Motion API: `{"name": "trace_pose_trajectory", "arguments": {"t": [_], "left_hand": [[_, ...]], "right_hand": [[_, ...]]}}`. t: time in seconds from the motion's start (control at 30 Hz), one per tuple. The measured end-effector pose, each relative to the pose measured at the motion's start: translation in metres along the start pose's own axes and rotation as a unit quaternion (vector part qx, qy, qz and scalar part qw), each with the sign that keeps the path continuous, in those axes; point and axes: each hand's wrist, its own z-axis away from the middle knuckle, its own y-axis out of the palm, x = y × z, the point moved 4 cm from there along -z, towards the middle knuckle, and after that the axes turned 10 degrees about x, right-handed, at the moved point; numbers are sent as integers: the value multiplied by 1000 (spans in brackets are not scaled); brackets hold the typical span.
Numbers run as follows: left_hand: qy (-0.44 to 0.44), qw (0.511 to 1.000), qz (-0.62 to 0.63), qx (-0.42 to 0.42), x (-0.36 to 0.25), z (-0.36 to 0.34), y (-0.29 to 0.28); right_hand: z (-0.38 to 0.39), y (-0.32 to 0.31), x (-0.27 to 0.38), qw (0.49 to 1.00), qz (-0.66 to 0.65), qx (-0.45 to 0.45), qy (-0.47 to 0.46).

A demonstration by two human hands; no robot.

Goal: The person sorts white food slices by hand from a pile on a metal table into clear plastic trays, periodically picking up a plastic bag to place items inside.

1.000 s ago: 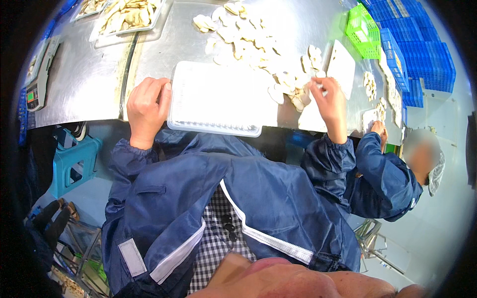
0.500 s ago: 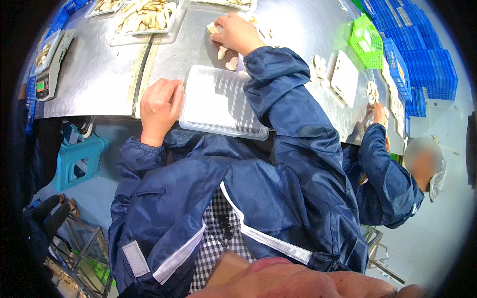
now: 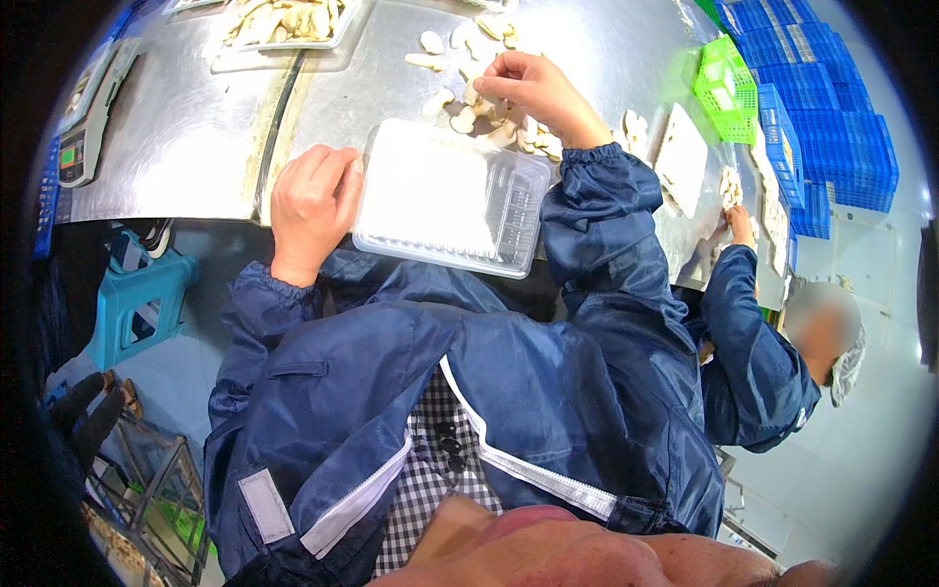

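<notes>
In front of me a clear plastic tray [image 3: 440,196] with ribbed sides lies at the table's near edge, its inside washed out by glare. My left hand [image 3: 315,207] is loosely closed beside the tray's left edge, the thumb against or very near it; no held thing shows. Beyond the tray is a loose pile of pale sliced mushrooms [image 3: 499,132]. Above this pile, my right hand [image 3: 538,90] pinches with thumb and forefinger at a mushroom slice [image 3: 473,95], partly hidden by the fingertips.
At the far left stands a tray heaped with mushroom slices [image 3: 284,24]. A scale [image 3: 78,157] sits at the left edge. To the right are a white tray [image 3: 680,161], a green basket [image 3: 726,88] and stacked blue crates [image 3: 831,117]. A co-worker [image 3: 753,342] handles slices nearby.
My right hand has moved right and slightly nearer, uncovering slices beyond the tray. Its fingers now pinch. My left hand stays by the tray. The view has shifted slightly.
</notes>
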Motion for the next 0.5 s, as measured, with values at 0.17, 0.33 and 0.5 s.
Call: {"name": "trace_pose_trajectory", "arguments": {"t": [0.17,0.33,0.5], "left_hand": [[-1,1000,4,-2,-2,-1,1],[-11,1000,3,8,1,1,2],[8,1000,0,-4,-2,0,0]], "right_hand": [[4,3,-5,996,-17,-25,-85],[27,9,3,975,130,-46,-173],[26,0,9,974,166,-126,-84]]}}
